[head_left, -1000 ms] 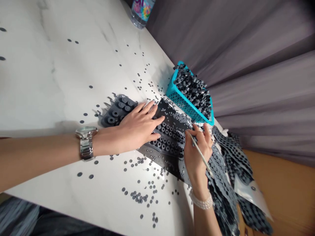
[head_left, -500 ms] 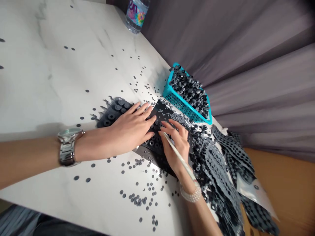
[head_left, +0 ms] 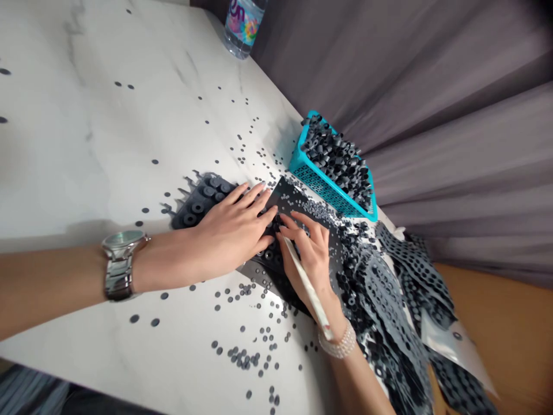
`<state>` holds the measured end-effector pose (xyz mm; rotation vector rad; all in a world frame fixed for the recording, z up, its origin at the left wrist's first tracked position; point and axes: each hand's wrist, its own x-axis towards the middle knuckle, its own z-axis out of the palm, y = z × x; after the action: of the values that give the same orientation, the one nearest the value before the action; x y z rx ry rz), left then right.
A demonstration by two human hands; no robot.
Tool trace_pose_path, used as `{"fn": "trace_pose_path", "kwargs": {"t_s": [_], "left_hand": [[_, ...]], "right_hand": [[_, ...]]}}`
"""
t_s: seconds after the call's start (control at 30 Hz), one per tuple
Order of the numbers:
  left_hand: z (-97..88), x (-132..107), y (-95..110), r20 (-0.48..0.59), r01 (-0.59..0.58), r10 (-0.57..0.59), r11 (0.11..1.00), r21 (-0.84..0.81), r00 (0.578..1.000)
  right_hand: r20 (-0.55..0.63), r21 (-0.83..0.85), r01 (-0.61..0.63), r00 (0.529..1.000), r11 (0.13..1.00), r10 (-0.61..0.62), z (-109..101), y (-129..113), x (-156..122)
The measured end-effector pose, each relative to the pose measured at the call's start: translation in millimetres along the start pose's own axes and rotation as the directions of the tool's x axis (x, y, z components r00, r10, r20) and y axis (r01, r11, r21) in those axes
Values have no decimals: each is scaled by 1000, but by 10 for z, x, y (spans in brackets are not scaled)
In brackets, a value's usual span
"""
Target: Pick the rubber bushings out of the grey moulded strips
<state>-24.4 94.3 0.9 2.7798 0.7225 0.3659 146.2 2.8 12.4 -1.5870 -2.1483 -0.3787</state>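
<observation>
A dark grey rubber sheet with rows of round raised rings (head_left: 197, 207) lies on a thin black board (head_left: 288, 190). My left hand (head_left: 235, 230) rests flat across the sheet with its fingers stretched out, covering much of it. In my right hand (head_left: 309, 259) is a slim white stick-like tool (head_left: 305, 279), gripped like a pen. Its tip points down at the rings just beside my left fingers; the tip itself is mostly hidden by my fingers. Small grey discs (head_left: 244, 358) are scattered around the sheet and the board.
A turquoise basket (head_left: 322, 183) full of short black tubular pieces stands behind the board. To the right lie loose black pieces and perforated rubber sheets (head_left: 389, 305), with a clear plastic bag (head_left: 453, 346). A water bottle (head_left: 243, 29) stands at the back edge by a grey curtain (head_left: 410, 86).
The white tool and my right fingers have moved slightly left, and the tool's rear end has dropped toward my wrist. My left hand stays on the sheet. The view has shifted slightly.
</observation>
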Motion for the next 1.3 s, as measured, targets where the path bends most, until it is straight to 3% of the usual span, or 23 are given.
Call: {"fn": "trace_pose_path", "kwargs": {"t_s": [0.33,0.43,0.53,0.67,0.77,0.87,1.03,1.3], "left_hand": [[-30,6,6,21,1,-1,1000,14,1000],[20,-6,-23,20,-5,4,1000,11,1000],[107,-22,-50,-44,-33,33,999,-1,998],[124,-8,-30,-56,-15,15,1000,-6,998],[34,19,1,-42,4,-4,1000,-3,999],[-51,30,15,-20,17,-17,1000,19,1000],[-37,10,8,0,30,-30,998,55,1000],[1,7,-3,-2,32,-32,998,60,999]], "right_hand": [[150,-108,78,987,991,-61,-64,41,95],[67,-176,-64,995,982,76,-98,187,112],[-91,-204,-283,959,937,270,-174,324,89],[-74,-68,-382,923,922,377,-247,250,30],[-32,58,-352,935,934,354,-216,68,-20],[-17,116,-226,973,967,229,-145,-70,-75],[-24,57,-55,998,997,57,-80,-125,-119],[21,0,-5,1000,1000,5,-96,-105,-99]]}}
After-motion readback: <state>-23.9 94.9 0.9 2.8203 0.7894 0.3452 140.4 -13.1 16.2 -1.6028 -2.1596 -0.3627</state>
